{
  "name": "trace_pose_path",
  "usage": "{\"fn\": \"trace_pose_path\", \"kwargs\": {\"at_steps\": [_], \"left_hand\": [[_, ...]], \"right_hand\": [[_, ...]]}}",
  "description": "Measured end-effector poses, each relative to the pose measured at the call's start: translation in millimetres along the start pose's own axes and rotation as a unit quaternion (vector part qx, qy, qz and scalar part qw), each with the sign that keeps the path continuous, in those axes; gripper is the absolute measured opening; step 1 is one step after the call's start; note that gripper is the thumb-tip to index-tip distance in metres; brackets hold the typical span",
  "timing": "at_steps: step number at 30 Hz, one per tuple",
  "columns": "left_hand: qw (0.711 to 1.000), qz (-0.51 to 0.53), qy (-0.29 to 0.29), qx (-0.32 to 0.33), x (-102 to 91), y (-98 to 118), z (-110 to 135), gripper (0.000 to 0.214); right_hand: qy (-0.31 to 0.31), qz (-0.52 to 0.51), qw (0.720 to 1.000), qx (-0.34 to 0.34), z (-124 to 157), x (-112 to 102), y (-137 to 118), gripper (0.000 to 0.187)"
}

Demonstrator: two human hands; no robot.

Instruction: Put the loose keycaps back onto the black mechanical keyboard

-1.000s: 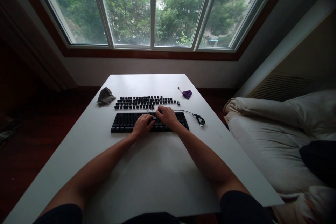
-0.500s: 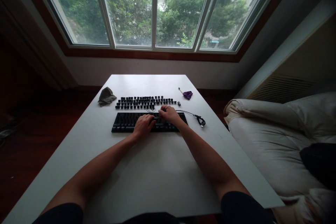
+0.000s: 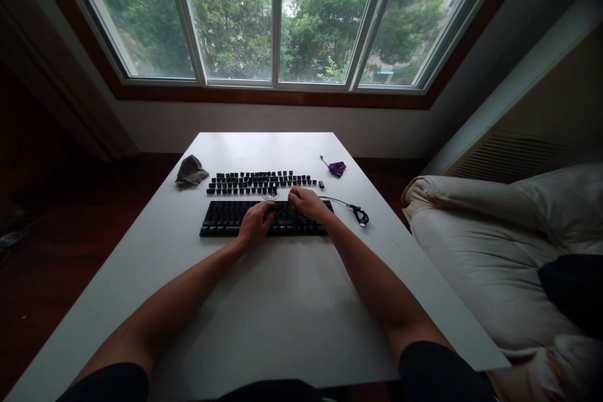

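A black keyboard lies across the middle of the white table. My left hand rests on its middle, fingers curled down onto the keys. Beside it, my right hand sits over the keyboard's back edge with fingers bent together in a pinch; what they hold is too small to see. Rows of loose black keycaps lie just behind the keyboard, and a thin wire loop lies between the two, near my right fingertips.
A grey cloth lies at the back left and a purple brush-like item at the back right. A black cable with plug runs right of the keyboard. A small black piece sits by the keycaps. A cream sofa stands at the right.
My right hand has slid slightly back and to the right, away from my left hand, toward the keyboard's rear edge. My left hand has stayed nearly in place.
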State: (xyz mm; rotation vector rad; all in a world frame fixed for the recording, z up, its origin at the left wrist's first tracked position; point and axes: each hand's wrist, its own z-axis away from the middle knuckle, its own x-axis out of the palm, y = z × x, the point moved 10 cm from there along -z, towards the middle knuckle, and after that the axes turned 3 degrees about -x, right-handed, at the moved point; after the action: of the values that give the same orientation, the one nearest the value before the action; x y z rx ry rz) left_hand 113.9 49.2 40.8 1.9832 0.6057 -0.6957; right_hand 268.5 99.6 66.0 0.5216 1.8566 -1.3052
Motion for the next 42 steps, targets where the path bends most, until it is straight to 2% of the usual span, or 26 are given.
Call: {"fn": "trace_pose_path", "kwargs": {"at_steps": [9, 18, 22, 25, 27, 33, 38, 42], "left_hand": [[0.998, 0.056, 0.006, -0.036, -1.0, -11, -3, 0.024], [0.996, 0.058, 0.005, -0.064, 0.1, -17, -2, 0.03], [0.997, 0.032, -0.014, -0.069, 3.9, -16, -1, 0.038], [0.999, -0.018, -0.031, -0.034, 8.8, -9, 0, 0.03], [0.997, -0.058, -0.044, -0.005, 13.1, -4, 1, 0.022], [0.993, -0.098, -0.062, 0.033, 18.4, 2, 2, 0.017], [0.991, -0.104, -0.069, 0.041, 17.3, 5, 2, 0.017], [0.991, -0.107, -0.075, 0.036, 17.8, 5, 3, 0.017]], "right_hand": [[-0.049, -0.009, 0.996, -0.077, 6, 18, -16, 0.019], [-0.031, 0.01, 0.994, -0.106, 7, 12, -22, 0.02], [-0.006, 0.03, 0.997, -0.071, -2, 2, -1, 0.021], [0.036, 0.079, 0.996, -0.013, -15, -10, 25, 0.023], [0.044, 0.119, 0.992, 0.014, -25, -11, 38, 0.023], [-0.001, 0.202, 0.977, 0.067, -52, 9, 61, 0.025], [-0.023, 0.21, 0.973, 0.099, -67, 25, 72, 0.025], [-0.025, 0.212, 0.971, 0.107, -73, 30, 72, 0.026]]}}
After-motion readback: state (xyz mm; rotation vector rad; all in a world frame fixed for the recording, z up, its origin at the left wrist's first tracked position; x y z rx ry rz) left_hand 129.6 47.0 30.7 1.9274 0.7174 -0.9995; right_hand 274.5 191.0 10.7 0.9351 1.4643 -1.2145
